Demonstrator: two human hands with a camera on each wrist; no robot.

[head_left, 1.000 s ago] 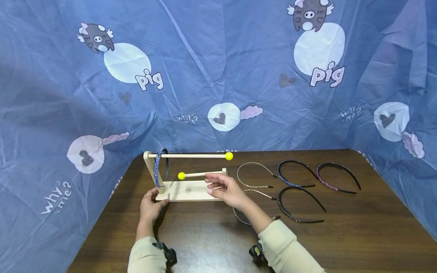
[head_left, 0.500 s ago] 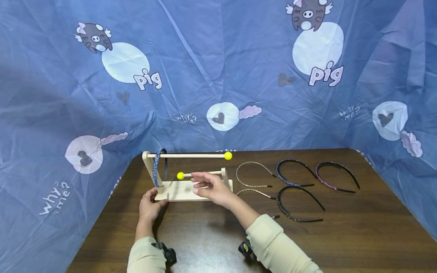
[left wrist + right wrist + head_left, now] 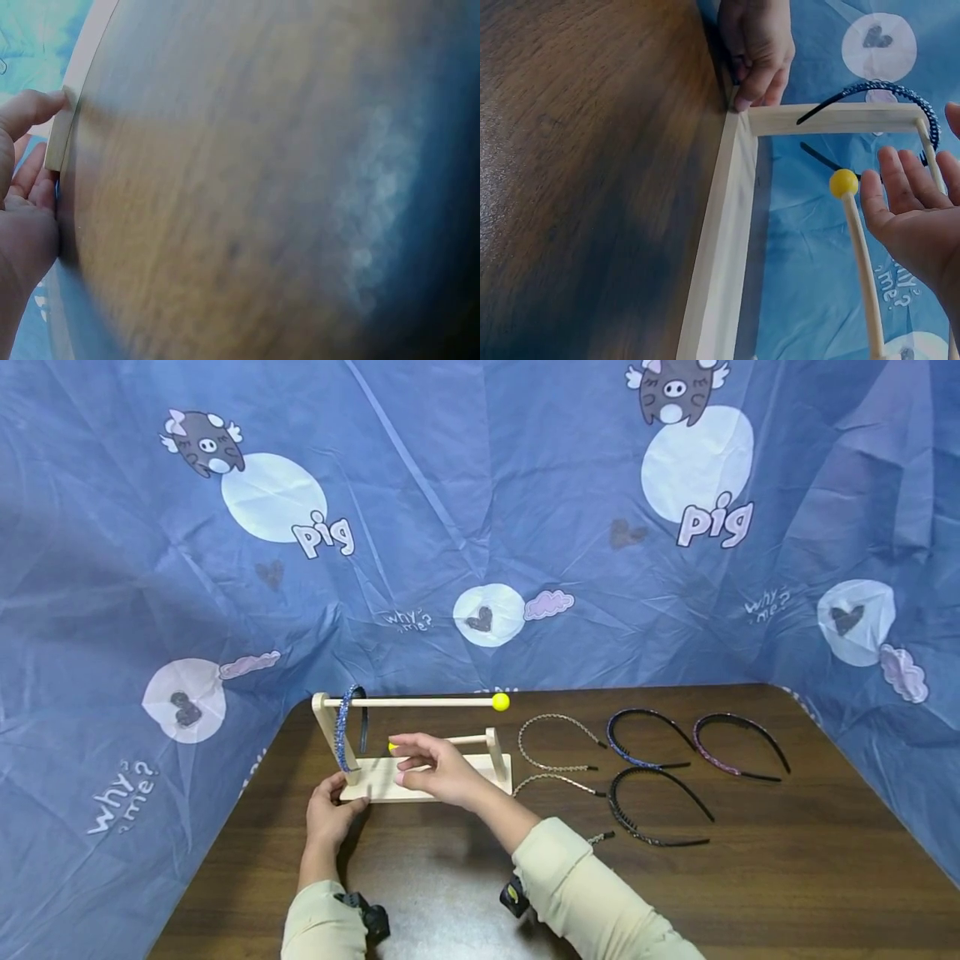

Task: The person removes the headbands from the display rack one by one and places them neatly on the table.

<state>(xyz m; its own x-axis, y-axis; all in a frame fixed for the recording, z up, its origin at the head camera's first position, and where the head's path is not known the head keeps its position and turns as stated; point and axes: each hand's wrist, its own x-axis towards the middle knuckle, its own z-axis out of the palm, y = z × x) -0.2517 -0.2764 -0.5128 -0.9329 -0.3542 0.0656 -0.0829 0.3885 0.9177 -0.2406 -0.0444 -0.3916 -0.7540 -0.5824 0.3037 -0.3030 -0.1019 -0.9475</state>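
Note:
A pale wooden stand has two posts, each with a rod tipped by a yellow ball. My left hand grips the left end of its base, thumb on the front corner; in the left wrist view the thumb presses the base's edge. A glittery blue headband hangs on the upper rod beside the tall post. My right hand holds nothing, hovering over the base at the lower rod, and mostly hides that rod's yellow ball. In the right wrist view its loosely extended fingers are close to that yellow ball.
Right of the stand on the brown table lie gold braided headbands, partly behind the right arm. Further right are a blue headband, a black one and a pink-purple one. A blue patterned cloth hangs behind.
My right hand has moved left along the lower rod, from the short post to the yellow ball, uncovering the base's right end. The left hand stays on the base.

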